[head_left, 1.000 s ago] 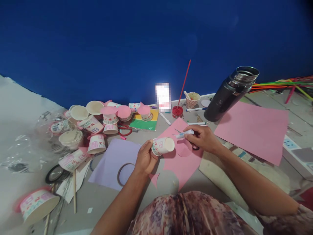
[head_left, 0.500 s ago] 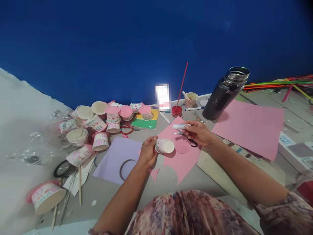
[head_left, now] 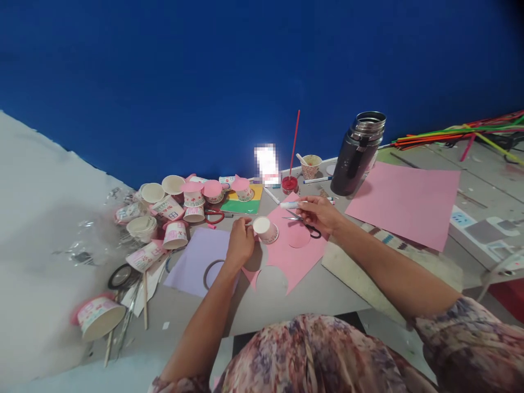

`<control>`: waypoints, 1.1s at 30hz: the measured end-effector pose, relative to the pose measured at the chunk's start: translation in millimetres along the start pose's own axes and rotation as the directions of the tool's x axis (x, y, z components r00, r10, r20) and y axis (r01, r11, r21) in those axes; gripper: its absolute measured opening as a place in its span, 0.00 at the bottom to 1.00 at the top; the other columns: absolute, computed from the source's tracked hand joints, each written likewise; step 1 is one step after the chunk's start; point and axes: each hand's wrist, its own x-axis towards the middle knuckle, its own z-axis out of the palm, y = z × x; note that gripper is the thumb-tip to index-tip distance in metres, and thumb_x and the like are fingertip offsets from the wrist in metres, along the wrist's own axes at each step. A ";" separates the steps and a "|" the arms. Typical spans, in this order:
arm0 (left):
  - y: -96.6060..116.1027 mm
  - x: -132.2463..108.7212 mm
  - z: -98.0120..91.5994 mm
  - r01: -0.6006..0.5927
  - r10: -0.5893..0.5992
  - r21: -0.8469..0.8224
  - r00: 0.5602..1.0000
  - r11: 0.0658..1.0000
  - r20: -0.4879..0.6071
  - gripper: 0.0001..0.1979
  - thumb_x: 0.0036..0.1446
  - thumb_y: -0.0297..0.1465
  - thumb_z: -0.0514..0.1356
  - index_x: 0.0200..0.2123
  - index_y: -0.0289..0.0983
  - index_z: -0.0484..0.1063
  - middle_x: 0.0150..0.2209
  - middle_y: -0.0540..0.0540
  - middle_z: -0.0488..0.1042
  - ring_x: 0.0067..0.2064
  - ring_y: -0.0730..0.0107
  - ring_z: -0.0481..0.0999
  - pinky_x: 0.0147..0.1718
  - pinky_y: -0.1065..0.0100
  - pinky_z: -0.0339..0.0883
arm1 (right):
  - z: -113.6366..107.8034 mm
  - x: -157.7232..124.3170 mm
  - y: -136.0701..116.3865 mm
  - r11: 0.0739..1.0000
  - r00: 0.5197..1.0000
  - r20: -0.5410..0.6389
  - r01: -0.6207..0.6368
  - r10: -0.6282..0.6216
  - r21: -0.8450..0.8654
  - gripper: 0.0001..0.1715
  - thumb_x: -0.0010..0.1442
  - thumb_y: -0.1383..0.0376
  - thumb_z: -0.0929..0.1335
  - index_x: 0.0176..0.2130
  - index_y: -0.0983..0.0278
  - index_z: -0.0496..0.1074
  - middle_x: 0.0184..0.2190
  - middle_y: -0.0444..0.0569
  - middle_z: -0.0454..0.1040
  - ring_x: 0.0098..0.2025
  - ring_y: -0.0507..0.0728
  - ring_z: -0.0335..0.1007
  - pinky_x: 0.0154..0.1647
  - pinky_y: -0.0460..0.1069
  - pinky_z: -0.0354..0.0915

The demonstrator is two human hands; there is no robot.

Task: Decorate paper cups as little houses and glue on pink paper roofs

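Note:
A small paper cup (head_left: 266,231) with printed sides sits base up on the cut pink paper (head_left: 282,256). My left hand (head_left: 240,240) is closed at the cup's left side, its fingertips against it. In my right hand (head_left: 321,213) is a white glue stick (head_left: 290,205), held level between thumb and fingers and pointing left toward the cup. Just below that hand lie scissors (head_left: 314,232) with black handles. Beside them is a pink paper circle (head_left: 299,238).
Decorated paper cups (head_left: 176,234) crowd the left side. Purple paper (head_left: 192,256) with a tape roll (head_left: 207,275) lies near my left arm. A dark flask (head_left: 352,158), a red paint jar (head_left: 290,184) and a pink sheet (head_left: 405,202) stand or lie behind and right.
The cup has turned from showing its white end to the right to standing base up. Both hands shift slightly left in view, and the glue stick has come closer to the cup.

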 end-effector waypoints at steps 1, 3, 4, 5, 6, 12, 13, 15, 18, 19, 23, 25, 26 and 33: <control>7.3 -6.0 -5.2 -0.033 0.033 0.022 0.999 0.999 -0.029 0.07 0.53 0.24 0.63 0.36 0.40 0.75 0.43 0.42 0.74 0.50 0.55 0.73 0.54 0.59 0.65 | 0.0 0.1 -0.6 1.000 1.000 -0.009 0.008 -0.008 0.008 0.23 0.42 0.55 0.83 0.33 0.65 0.78 0.23 0.45 0.77 0.22 0.47 0.62 0.17 0.41 0.58; 21.4 -25.3 -13.3 -0.098 0.102 0.053 0.991 0.994 -0.084 0.10 0.53 0.23 0.63 0.39 0.41 0.75 0.46 0.42 0.74 0.55 0.53 0.70 0.57 0.60 0.62 | -0.6 0.9 -2.2 0.999 0.999 -0.031 0.027 -0.026 0.024 0.23 0.43 0.55 0.83 0.32 0.64 0.77 0.24 0.45 0.77 0.22 0.47 0.62 0.17 0.41 0.59; 27.2 -37.8 -14.5 -0.131 0.138 0.066 0.985 0.989 -0.101 0.12 0.53 0.24 0.64 0.41 0.42 0.76 0.46 0.42 0.74 0.55 0.53 0.70 0.57 0.61 0.62 | -1.2 1.8 -3.2 0.999 0.999 -0.042 0.035 -0.034 0.029 0.23 0.43 0.54 0.83 0.32 0.64 0.76 0.24 0.44 0.77 0.22 0.46 0.62 0.17 0.41 0.59; 31.8 -51.2 -12.9 -0.180 0.188 0.086 0.978 0.980 -0.093 0.12 0.54 0.25 0.65 0.42 0.42 0.76 0.44 0.43 0.75 0.52 0.53 0.72 0.55 0.62 0.63 | -2.1 2.9 -4.3 0.999 0.998 -0.050 0.043 -0.041 0.031 0.24 0.43 0.54 0.83 0.32 0.64 0.76 0.24 0.44 0.77 0.22 0.46 0.62 0.17 0.41 0.58; 34.8 -64.5 -8.0 -0.205 0.209 0.088 0.978 0.975 -0.028 0.11 0.55 0.26 0.65 0.42 0.43 0.77 0.41 0.44 0.76 0.48 0.54 0.74 0.54 0.62 0.64 | -3.1 4.2 -5.4 0.998 0.997 -0.058 0.049 -0.047 0.031 0.24 0.42 0.54 0.83 0.31 0.64 0.76 0.23 0.44 0.76 0.21 0.46 0.62 0.16 0.41 0.57; 26.6 -91.7 63.6 -0.344 0.234 0.130 0.827 0.930 0.512 0.27 0.49 0.27 0.69 0.55 0.39 0.74 0.63 0.31 0.69 0.68 0.36 0.62 0.67 0.44 0.52 | -10.5 9.9 -10.4 0.997 0.992 -0.098 0.082 -0.081 0.010 0.25 0.42 0.54 0.84 0.29 0.64 0.74 0.23 0.44 0.76 0.20 0.46 0.61 0.15 0.41 0.57; 23.5 -86.9 74.6 -0.368 0.234 0.162 0.815 0.915 0.529 0.30 0.48 0.26 0.69 0.56 0.38 0.72 0.66 0.29 0.65 0.71 0.34 0.57 0.68 0.41 0.48 | -11.7 10.4 -11.0 0.996 0.991 -0.105 0.089 -0.088 0.006 0.25 0.42 0.54 0.84 0.29 0.64 0.73 0.23 0.45 0.76 0.20 0.46 0.61 0.15 0.41 0.57; 17.9 -75.5 90.9 -0.390 0.234 0.192 0.807 0.900 0.543 0.33 0.45 0.24 0.69 0.57 0.36 0.71 0.67 0.27 0.63 0.72 0.32 0.54 0.69 0.39 0.45 | -13.8 11.6 -12.2 0.994 0.987 -0.119 0.108 -0.107 0.002 0.24 0.43 0.54 0.83 0.29 0.64 0.73 0.24 0.45 0.76 0.21 0.46 0.61 0.15 0.41 0.57; 12.7 -63.5 103.2 -0.366 0.215 0.201 0.823 0.909 0.525 0.30 0.45 0.23 0.68 0.55 0.37 0.71 0.61 0.30 0.70 0.69 0.34 0.61 0.68 0.39 0.45 | -16.2 13.5 -13.1 0.991 0.982 -0.136 0.135 -0.133 0.002 0.24 0.44 0.53 0.83 0.30 0.64 0.73 0.24 0.45 0.76 0.21 0.46 0.61 0.16 0.41 0.56; 11.8 -61.9 104.9 -0.354 0.209 0.199 0.831 0.914 0.516 0.28 0.47 0.24 0.68 0.54 0.38 0.72 0.58 0.31 0.73 0.67 0.35 0.63 0.68 0.39 0.46 | -16.7 14.1 -13.3 0.990 0.980 -0.139 0.142 -0.140 0.002 0.24 0.44 0.53 0.82 0.30 0.64 0.74 0.24 0.45 0.76 0.22 0.46 0.61 0.16 0.41 0.55; 13.5 -63.6 102.7 -0.206 0.184 0.013 0.897 0.978 0.401 0.24 0.49 0.27 0.70 0.52 0.42 0.75 0.51 0.37 0.78 0.65 0.41 0.68 0.68 0.48 0.52 | -17.6 15.1 -15.1 0.987 0.978 -0.133 0.160 -0.160 -0.011 0.23 0.43 0.53 0.81 0.30 0.64 0.74 0.24 0.45 0.76 0.22 0.47 0.61 0.17 0.42 0.54; 17.9 -66.6 96.1 -0.079 0.116 -0.128 0.943 0.989 0.312 0.25 0.49 0.29 0.72 0.52 0.44 0.75 0.54 0.39 0.77 0.63 0.45 0.71 0.66 0.52 0.57 | -17.1 13.3 -18.5 0.984 0.976 -0.122 0.177 -0.179 -0.029 0.23 0.43 0.53 0.81 0.30 0.64 0.74 0.24 0.45 0.76 0.22 0.47 0.60 0.18 0.42 0.55; 20.9 -68.3 91.4 0.014 0.045 -0.194 0.954 0.981 0.296 0.25 0.49 0.30 0.73 0.52 0.44 0.75 0.54 0.40 0.77 0.61 0.47 0.73 0.63 0.52 0.61 | -16.5 11.4 -21.1 0.981 0.975 -0.113 0.190 -0.193 -0.040 0.22 0.44 0.52 0.80 0.30 0.63 0.74 0.24 0.45 0.75 0.22 0.47 0.60 0.18 0.43 0.55; 38.2 -83.9 55.7 0.698 -0.281 -0.595 0.711 0.400 0.645 0.19 0.59 0.45 0.67 0.45 0.36 0.75 0.47 0.36 0.82 0.49 0.43 0.84 0.52 0.42 0.74 | 2.0 -25.1 -39.6 0.903 0.929 0.040 0.367 -0.368 -0.225 0.11 0.51 0.58 0.76 0.33 0.62 0.79 0.20 0.40 0.69 0.23 0.50 0.58 0.24 0.47 0.55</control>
